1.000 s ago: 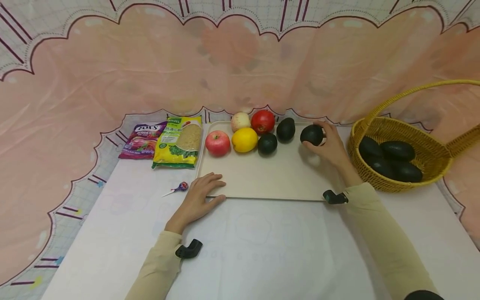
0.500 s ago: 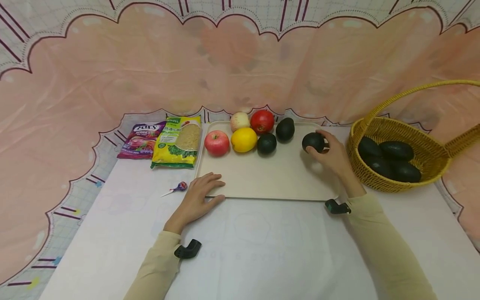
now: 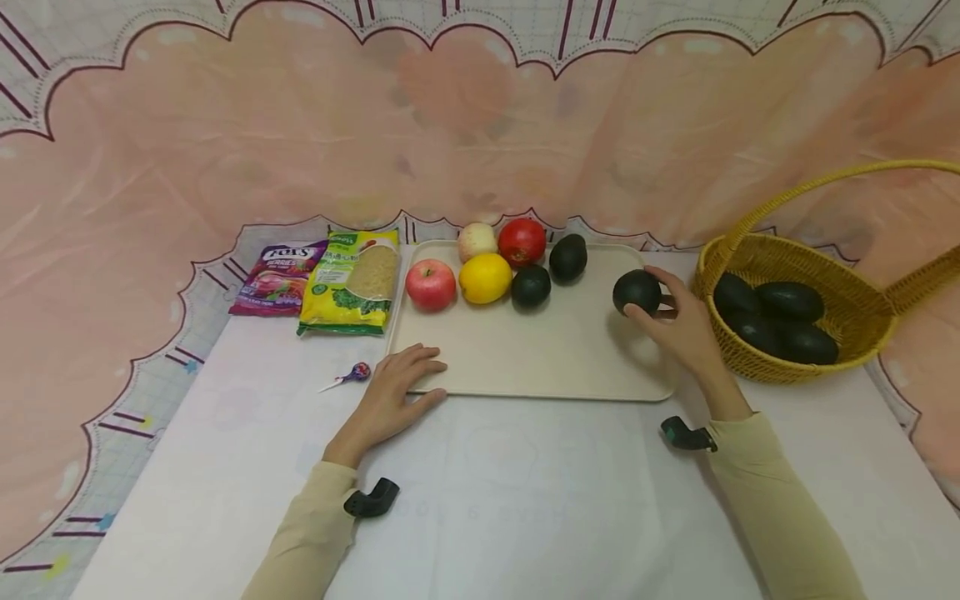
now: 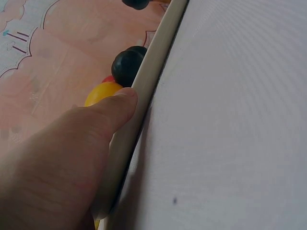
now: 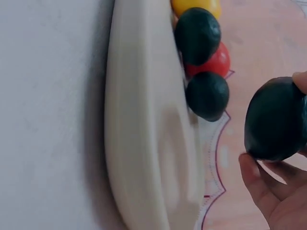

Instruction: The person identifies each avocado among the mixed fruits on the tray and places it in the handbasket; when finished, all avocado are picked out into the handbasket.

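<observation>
At the far left of the white-covered table [image 3: 510,492], a purple bag [image 3: 274,282] lies partly under a yellow bag [image 3: 352,283], which is just beside the left edge of a cream tray [image 3: 540,358]. Nearer the person, a lollipop [image 3: 360,372] lies on the cloth with its stick pointing left. Just right of it, the left hand [image 3: 396,393] rests at the tray's near left corner, fingers loosely extended and holding nothing, its thumb along the near rim. On the tray, a pink-red apple [image 3: 431,285] comes first, then a pale round fruit [image 3: 476,242] at the back, a lemon [image 3: 485,279] in front of it, a red fruit [image 3: 522,242] behind a small dark avocado [image 3: 530,287], and a longer avocado [image 3: 567,257]. Well apart from these, the right hand [image 3: 686,323] grips the held avocado [image 3: 635,292] between thumb and fingers, raised over the tray's right part, where a shadow falls. Farthest right, just beyond the tray, stands a yellow wicker basket [image 3: 862,287] with a tall handle; four dark avocados [image 3: 791,301] lie together inside it.
</observation>
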### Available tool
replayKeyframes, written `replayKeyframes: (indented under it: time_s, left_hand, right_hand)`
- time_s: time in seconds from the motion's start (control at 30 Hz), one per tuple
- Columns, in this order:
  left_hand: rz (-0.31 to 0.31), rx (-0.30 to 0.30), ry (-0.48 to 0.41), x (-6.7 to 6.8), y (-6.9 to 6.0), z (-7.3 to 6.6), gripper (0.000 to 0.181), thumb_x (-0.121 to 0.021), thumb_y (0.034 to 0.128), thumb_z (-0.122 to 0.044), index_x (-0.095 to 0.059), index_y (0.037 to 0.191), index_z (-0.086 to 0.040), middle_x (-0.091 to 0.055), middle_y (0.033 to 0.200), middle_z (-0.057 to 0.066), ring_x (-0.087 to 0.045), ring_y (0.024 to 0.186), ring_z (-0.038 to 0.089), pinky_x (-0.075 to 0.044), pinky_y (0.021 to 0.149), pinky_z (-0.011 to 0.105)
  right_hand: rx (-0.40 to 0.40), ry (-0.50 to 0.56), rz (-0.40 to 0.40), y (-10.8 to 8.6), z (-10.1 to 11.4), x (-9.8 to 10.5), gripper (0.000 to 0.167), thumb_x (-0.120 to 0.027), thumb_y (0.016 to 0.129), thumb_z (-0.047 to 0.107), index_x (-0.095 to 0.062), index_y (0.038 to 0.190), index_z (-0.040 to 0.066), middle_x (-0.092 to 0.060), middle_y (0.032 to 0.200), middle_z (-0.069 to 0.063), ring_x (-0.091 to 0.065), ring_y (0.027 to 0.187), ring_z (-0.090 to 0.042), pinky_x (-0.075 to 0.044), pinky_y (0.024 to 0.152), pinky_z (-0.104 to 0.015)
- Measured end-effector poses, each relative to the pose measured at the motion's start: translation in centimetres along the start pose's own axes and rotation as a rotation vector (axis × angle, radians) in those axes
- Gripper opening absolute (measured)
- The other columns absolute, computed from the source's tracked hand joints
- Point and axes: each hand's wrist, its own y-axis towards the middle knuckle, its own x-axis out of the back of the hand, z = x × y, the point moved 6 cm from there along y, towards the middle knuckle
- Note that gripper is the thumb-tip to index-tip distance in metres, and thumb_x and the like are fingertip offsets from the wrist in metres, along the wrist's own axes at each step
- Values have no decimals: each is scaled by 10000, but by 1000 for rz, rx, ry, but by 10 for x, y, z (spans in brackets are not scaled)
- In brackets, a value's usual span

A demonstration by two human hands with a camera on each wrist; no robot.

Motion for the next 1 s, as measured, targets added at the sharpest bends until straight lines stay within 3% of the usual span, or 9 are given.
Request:
replayKeyframes:
  time_s: [0.1,0.23,0.53,0.8,1.0]
  left_hand:
    - [7,-14,-2,-1,1,-1,375,-652,881,-349,-600,1221,-200,-488,1405,10,-312,1397,242,-186,1128,513]
    - [10,-12,9,-1,1,-1,372,-652,880,-356,-601,1218,-209,-490,1402,2,-315,1396,235,-191,1125,507]
    - [13,0,15,-1,0,2,373,-639,888,-364,-594,1227,-213,-480,1413,-3,-308,1399,233,-180,1129,519]
    - [10,-1,18,-1,1,2,376,-640,887,-364,-593,1231,-219,-478,1416,-4,-304,1401,229,-173,1135,517]
    - [1,-8,26,-1,1,2,372,-647,882,-356,-600,1221,-210,-489,1403,2,-316,1394,237,-189,1126,518]
  right_hand:
    - [2,14,-51,-10,-1,10,656,-715,836,296,-416,1419,261,-508,1369,-113,-590,1006,-121,-471,767,-117]
    - [15,44,-75,-18,-4,19,689,-723,830,220,-392,1430,297,-477,1397,-102,-507,996,75,-433,770,-58]
    - [58,8,-86,-20,-8,40,713,-738,806,140,-411,1428,262,-555,1192,-74,-550,863,61,-447,747,-57]
    - [87,-17,-89,-27,-3,57,691,-733,814,134,-425,1419,262,-510,1338,-150,-496,957,130,-405,779,-40]
    - [101,9,-117,-29,-7,71,675,-713,821,101,-430,1415,256,-496,1364,-22,-495,1017,123,-386,816,-24]
